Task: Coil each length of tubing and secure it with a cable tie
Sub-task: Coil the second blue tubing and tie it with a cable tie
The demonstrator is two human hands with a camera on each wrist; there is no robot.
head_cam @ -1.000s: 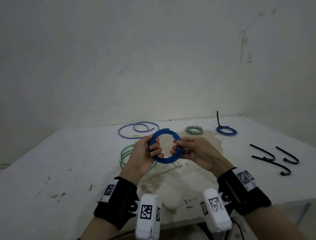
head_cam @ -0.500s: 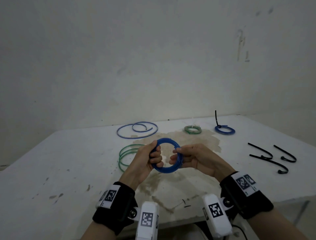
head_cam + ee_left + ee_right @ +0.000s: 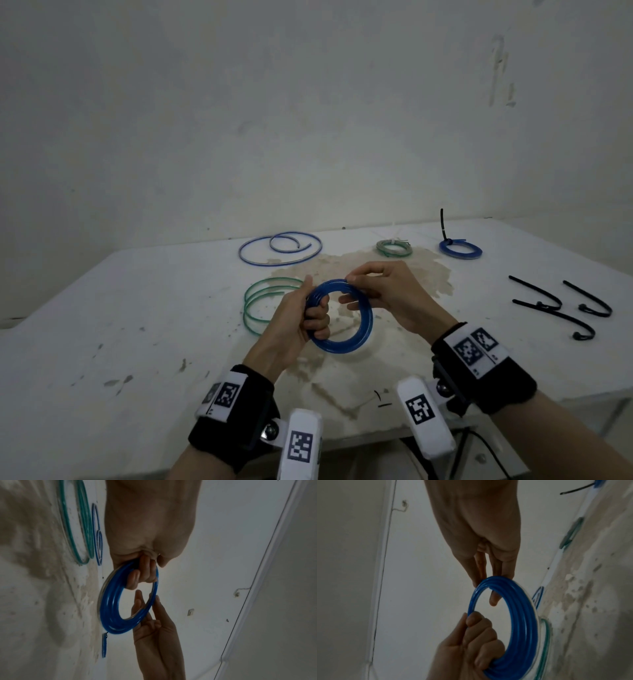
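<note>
Coiling is all but done: the left hand [image 3: 301, 318] wraps its grip around the glossy blue tubing coil [image 3: 363, 329], held above the table [image 3: 102, 342] centre, while the right hand [image 3: 387, 294] pinches its 12 o'clock rim. Next, likely, a stiff black cable tie [image 3: 548, 308] from 3 o'clock.

1. Both hands, left hand [image 3: 291, 318] and right hand [image 3: 387, 294], are held above the surface [image 3: 137, 342], joined by the blue coil [image 3: 342, 315].
2. Just left of them lies a green loop [image 3: 260, 301].
3. Behind lie a loose blue loop [image 3: 281, 248], a small green coil [image 3: 394, 247] and a tied blue coil [image 3: 460, 249].
4. Black cable ties [image 3: 561, 305] lie well apart on the right.
5. Bare surface runs along the left side and the near edge.
</note>
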